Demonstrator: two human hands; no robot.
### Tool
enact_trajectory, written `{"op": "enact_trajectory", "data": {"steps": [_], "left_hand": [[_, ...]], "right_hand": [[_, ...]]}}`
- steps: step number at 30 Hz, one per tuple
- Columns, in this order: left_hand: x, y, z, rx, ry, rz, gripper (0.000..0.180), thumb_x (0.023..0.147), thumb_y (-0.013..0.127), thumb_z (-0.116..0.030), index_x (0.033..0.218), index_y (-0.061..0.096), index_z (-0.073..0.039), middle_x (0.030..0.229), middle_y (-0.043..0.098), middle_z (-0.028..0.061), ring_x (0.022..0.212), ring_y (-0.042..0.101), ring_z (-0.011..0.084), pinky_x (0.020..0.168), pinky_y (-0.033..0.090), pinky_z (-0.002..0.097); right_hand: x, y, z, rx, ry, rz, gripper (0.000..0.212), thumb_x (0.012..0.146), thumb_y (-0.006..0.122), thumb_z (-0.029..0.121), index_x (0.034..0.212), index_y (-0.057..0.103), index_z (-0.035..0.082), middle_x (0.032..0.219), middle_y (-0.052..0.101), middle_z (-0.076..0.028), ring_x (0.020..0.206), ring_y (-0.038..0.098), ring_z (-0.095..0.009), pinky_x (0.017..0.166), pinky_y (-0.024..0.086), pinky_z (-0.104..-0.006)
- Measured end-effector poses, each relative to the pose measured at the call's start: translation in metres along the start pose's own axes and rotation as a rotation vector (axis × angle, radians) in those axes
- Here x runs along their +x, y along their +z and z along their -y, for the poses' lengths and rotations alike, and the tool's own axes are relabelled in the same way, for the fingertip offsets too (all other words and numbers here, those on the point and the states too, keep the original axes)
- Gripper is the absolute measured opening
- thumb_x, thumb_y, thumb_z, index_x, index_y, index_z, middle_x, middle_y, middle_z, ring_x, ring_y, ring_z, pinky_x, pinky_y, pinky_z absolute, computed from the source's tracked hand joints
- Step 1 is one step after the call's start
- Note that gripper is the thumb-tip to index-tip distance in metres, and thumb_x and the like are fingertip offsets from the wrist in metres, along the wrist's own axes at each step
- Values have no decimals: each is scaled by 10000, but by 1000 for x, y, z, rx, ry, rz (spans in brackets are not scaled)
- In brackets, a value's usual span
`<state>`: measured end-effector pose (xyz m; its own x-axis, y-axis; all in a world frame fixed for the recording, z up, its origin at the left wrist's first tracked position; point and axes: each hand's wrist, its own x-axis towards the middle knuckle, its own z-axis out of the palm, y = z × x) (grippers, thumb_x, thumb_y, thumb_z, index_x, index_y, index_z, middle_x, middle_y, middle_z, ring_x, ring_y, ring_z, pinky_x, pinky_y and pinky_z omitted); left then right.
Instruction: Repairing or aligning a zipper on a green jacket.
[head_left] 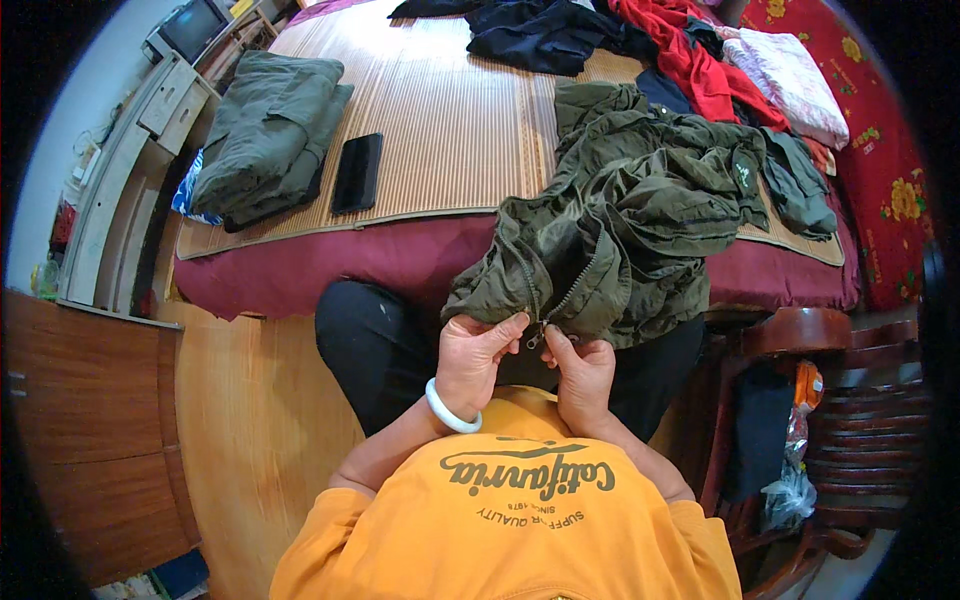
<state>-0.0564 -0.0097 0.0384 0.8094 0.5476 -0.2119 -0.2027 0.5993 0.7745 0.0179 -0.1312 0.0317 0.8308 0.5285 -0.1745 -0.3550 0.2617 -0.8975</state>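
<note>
An olive-green zip jacket (650,215) lies crumpled from the bed's front edge down over my lap. Its metal zipper (580,278) is parted, the two toothed edges running down to my hands. My left hand (475,360), with a pale bangle on the wrist, pinches the lower end of the left zipper edge. Close beside it, my right hand (580,370) pinches the other edge at the bottom. The zipper pull (535,341) hangs between my fingertips. Whether the two zipper ends are joined cannot be made out.
Folded green clothes (270,135) and a black phone (357,173) lie on the bed mat (430,120) at left. Dark clothes (550,35), a red garment (690,65) and a pale folded cloth (790,85) are heaped at the back right. A wooden chair (860,430) stands at right.
</note>
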Motion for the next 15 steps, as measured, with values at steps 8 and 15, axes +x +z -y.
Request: {"op": "enact_trajectory", "data": {"steps": [8,15], "left_hand": [[-3,11,4,34,119,-46,225,825,668,14,1032,674,-74,887,674,-2,739,585,90,634,457,227],[0,8,4,-73,138,-48,202,824,665,18,1012,675,-54,881,673,9,724,575,90,628,456,232]], "right_hand": [[0,3,2,22,-29,-3,112,864,674,90,961,663,35,829,660,-3,647,577,-74,581,466,-208],[0,1,0,-13,-10,7,130,857,674,67,981,661,28,860,663,-10,675,581,-74,594,475,-212]]}}
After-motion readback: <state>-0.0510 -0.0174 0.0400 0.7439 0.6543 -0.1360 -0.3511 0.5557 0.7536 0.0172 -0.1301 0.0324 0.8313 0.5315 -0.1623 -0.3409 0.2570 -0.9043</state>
